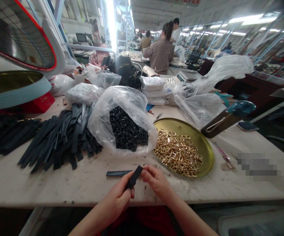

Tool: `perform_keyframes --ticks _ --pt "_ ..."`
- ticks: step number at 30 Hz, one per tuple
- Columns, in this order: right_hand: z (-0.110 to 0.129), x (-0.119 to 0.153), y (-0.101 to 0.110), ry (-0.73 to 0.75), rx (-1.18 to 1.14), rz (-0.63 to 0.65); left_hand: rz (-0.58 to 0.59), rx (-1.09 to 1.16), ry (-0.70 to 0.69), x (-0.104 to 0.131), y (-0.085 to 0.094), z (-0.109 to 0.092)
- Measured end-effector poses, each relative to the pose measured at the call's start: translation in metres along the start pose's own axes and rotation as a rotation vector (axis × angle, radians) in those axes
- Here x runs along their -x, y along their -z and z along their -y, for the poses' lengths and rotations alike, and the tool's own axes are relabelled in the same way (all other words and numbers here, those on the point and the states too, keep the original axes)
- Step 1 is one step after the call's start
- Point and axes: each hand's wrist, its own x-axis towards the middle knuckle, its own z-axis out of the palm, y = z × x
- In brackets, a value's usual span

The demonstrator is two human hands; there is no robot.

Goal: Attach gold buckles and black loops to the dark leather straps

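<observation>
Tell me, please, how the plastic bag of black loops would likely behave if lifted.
The plastic bag would probably sag and crumple, as its thin film looks wrinkled. The black loops could well spill, since the bag's mouth gapes open.

Glossy metal buckles [177,152], crinkled plastic bag [100,129], matt held strip [135,175]

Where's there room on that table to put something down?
Two patches of the table look mostly bare: front left, between the black strips and the front edge, and front right, between the round golden tray and that edge. It's crowded farther back, with the open plastic bag of black loops and wrapped packages.
</observation>
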Motion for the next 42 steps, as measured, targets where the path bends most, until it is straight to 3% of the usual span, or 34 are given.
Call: perform_keyframes --ticks 2,3,7,11,15,20,24,26,32,36,42 --pt "-0.002 -0.021 0.034 0.067 0.448 -0.273 0.016 0.051 0.057 -0.003 0.002 -0.006" --pt "-0.003 -0.033 0.052 0.061 0.529 -0.355 0.010 0.074 0.066 -0.005 0.003 -0.008" --pt "-0.007 -0.072 0.099 0.054 0.644 -0.385 -0.053 0.125 0.075 -0.012 0.001 -0.006" --pt "-0.004 -0.076 0.106 0.051 0.629 -0.361 -0.045 0.155 0.098 -0.012 -0.002 -0.001" --pt "0.009 -0.049 0.086 0.026 0.493 -0.253 -0.077 0.183 0.064 -0.009 -0.007 -0.011" --pt "0.030 -0.003 0.028 0.058 0.130 -0.074 -0.140 0.325 -0.074 -0.009 -0.018 -0.026" --pt "0.038 0.028 -0.007 0.331 0.341 -0.127 -0.142 0.484 -0.047 -0.004 -0.020 -0.021" --pt "0.037 0.036 -0.016 0.362 0.347 -0.092 -0.177 0.484 -0.031 0.000 -0.018 -0.014" --pt "0.031 0.041 -0.027 0.024 -0.093 0.055 -0.224 0.159 -0.104 0.013 -0.008 -0.001" --pt "0.028 0.036 -0.029 -0.066 -0.360 0.031 -0.164 0.111 -0.154 0.018 -0.003 0.004" --pt "0.025 0.033 -0.036 -0.410 -0.874 -0.122 -0.205 -0.128 -0.153 0.024 -0.003 0.016"
